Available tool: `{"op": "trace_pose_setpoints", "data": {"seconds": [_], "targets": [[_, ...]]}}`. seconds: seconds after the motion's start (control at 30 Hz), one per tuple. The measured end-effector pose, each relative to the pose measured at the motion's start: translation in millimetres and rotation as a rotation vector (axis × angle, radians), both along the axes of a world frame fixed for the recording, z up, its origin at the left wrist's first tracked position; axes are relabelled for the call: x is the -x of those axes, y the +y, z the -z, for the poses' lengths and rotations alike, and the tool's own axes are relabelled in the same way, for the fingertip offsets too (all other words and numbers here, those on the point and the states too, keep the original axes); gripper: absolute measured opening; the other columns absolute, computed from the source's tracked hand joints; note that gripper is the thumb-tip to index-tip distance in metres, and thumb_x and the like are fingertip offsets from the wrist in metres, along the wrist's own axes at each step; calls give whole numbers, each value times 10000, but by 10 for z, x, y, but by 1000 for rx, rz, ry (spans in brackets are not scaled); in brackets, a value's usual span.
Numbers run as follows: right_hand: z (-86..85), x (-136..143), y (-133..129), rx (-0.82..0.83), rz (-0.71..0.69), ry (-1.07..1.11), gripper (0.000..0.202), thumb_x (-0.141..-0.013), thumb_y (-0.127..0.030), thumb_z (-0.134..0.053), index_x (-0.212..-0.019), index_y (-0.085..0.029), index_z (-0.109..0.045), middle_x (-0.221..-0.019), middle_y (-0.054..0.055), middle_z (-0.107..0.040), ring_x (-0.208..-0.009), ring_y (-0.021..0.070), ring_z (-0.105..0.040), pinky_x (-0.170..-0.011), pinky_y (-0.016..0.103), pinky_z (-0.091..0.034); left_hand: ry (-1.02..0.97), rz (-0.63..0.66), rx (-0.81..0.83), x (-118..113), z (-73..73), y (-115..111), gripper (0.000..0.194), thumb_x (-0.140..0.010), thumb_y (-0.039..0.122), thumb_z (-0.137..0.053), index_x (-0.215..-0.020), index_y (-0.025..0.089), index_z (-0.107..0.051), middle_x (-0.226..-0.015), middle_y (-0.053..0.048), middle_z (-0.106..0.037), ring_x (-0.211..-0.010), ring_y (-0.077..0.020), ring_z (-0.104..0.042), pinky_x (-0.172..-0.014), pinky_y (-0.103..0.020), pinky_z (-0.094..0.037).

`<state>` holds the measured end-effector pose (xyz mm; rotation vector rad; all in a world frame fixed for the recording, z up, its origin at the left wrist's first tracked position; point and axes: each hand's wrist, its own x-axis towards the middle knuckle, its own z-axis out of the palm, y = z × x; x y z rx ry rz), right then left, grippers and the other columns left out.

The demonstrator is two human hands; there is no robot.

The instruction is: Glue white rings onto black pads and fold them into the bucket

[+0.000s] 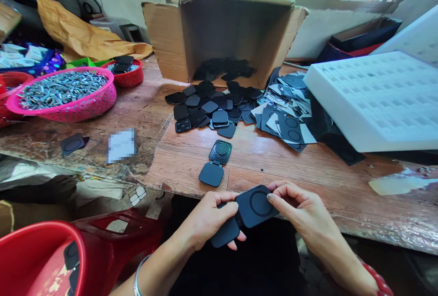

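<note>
Between my hands, above the table's front edge, is a black folding wireless charger (253,211) with two hinged square panels. The upper right panel has a round ring on its face. My left hand (208,216) is closed around the lower left panel, its thumb across the hinge side. At the ringed panel's right corner, my right hand (301,202) pinches the edge between thumb and fingers. Just beyond lies an opened charger shell (211,173), one half showing a gridded round inside. Farther back are a heap of black charger panels (205,106) and dark ring-printed sheets (290,127).
A cardboard box (167,40) lies open toward me behind the heap. White foam trays (376,100) stand at right. A pink basket (68,111) of small metal parts and a red basket (132,77) sit at left. A red plastic stool (82,259) is below left.
</note>
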<state>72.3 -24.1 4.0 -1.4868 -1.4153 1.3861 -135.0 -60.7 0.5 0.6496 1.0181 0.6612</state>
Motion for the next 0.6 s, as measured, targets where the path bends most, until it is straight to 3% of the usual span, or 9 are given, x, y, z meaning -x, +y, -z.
{"op": "trace_pose_setpoints", "data": {"seconds": [0.23, 0.6], "targets": [[32, 6, -8, -93, 16, -39, 435, -673, -591, -747, -587, -182, -628, -945, 115, -653, -850, 222, -606, -664, 291, -516, 15, 5, -24, -5, -20, -23, 459, -824, 363, -614, -1225, 144, -651, -877, -117, -721, -594, -165, -704, -442, -198, -545], [62, 11, -35, -220, -4, -112, 343, -771, -496, -693, -615, -201, -612, -841, 68, -587, -752, 181, -556, -593, 257, -480, 34, 22, -58, 6, -4, -38, 458, -852, 363, -602, -1260, 158, -638, -877, -110, -724, -612, -167, -711, -462, -201, -552]]}}
